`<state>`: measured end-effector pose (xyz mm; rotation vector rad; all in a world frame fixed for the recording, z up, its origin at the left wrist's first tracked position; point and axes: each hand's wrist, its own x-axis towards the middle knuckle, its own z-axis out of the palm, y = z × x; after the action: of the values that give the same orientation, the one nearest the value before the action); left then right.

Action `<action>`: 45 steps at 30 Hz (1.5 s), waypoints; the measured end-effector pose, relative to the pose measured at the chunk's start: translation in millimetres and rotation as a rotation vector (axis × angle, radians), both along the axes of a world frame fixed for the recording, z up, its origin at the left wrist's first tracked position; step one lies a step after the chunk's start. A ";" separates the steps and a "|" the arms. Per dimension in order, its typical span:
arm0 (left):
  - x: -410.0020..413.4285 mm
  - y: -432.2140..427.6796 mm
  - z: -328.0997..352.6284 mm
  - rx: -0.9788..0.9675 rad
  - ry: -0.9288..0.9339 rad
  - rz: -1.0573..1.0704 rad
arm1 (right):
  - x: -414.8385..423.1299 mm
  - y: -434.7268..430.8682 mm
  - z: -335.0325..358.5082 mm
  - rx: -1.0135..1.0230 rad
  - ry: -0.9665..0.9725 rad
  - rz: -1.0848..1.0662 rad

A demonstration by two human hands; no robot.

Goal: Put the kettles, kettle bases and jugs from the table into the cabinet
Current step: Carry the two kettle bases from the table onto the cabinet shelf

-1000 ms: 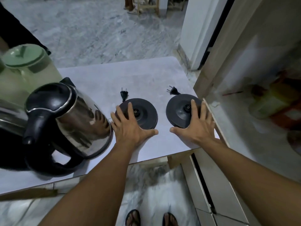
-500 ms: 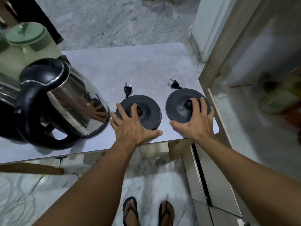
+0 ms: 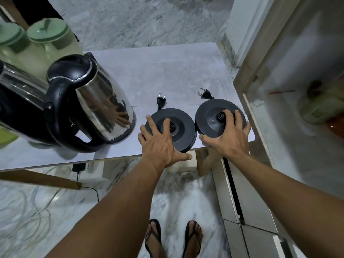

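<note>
in the centre of the frame two black kettle bases lie flat near the front edge of the table (image 3: 167, 71), almost touching each other. the left hand (image 3: 160, 144) is spread wide over the left kettle base (image 3: 178, 131), fingers fanned across its top and the thumb reaching round below its near rim at the table's edge. the right hand (image 3: 229, 135) covers the right kettle base (image 3: 214, 116) the same way, fingers splayed past the centre connector, thumb at the near rim. that thumb-under, fingers-over spread looks meant to pinch each flat disc by its edge, since a thin disc offers little else to grip; whether either base has left the surface i cannot tell.

each base's short cord is tucked away, leaving only a plug (image 3: 161, 98) beyond the left base and another plug (image 3: 204, 94) beyond the right one, so little should dangle or snag when they go.

at the left of the frame a steel kettle (image 3: 104, 105) stands on the table with its black handle toward the viewer, and two green-lidded jugs (image 3: 46, 40) sit in the upper left, behind it. the open cabinet (image 3: 279, 90) fills the right side, just beside the right base, which would explain starting with these nearest pieces.
</note>
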<state>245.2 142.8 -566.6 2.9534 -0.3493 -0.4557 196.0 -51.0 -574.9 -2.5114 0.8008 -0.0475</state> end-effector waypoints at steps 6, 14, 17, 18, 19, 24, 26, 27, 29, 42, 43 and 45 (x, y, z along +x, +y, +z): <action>-5.5 3.0 4.9 -0.001 -0.053 -0.034 | -5.0 2.9 6.0 0.002 0.013 0.012; -13.1 3.9 17.6 0.033 -0.036 -0.057 | -12.5 5.1 19.9 -0.021 0.025 0.016; -11.4 3.0 27.9 0.042 -0.032 -0.074 | -12.8 5.9 28.8 -0.035 0.022 0.015; -9.6 2.2 31.8 0.040 -0.035 -0.077 | -12.3 6.0 31.5 -0.041 0.019 0.012; -7.5 1.2 36.2 0.039 -0.039 -0.081 | -11.7 5.6 34.7 -0.049 0.017 0.008; 2.7 -5.3 62.1 0.063 -0.091 -0.107 | -8.7 0.8 54.0 -0.069 -0.001 -0.028; 5.4 -7.7 74.8 0.051 -0.138 -0.123 | -8.1 -2.0 64.4 -0.067 -0.025 -0.035; 6.5 -9.2 82.1 0.047 -0.151 -0.132 | -7.7 -3.8 70.2 -0.066 -0.037 -0.038; 8.5 -11.7 100.5 0.058 -0.167 -0.149 | -6.9 -6.2 85.0 -0.079 -0.060 -0.040; 11.0 -7.1 250.5 -0.061 -0.454 -0.442 | -65.2 25.2 228.1 -0.229 -0.301 -0.335; 5.8 -3.6 258.7 -0.083 -0.474 -0.479 | -77.0 33.1 237.1 -0.236 -0.317 -0.373; -8.9 5.0 272.7 -0.119 -0.502 -0.554 | -104.0 51.0 252.8 -0.252 -0.336 -0.441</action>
<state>236.3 147.8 -293.9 2.7787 -1.2118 0.2697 92.0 0.0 -322.1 -2.4004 1.2433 -0.7387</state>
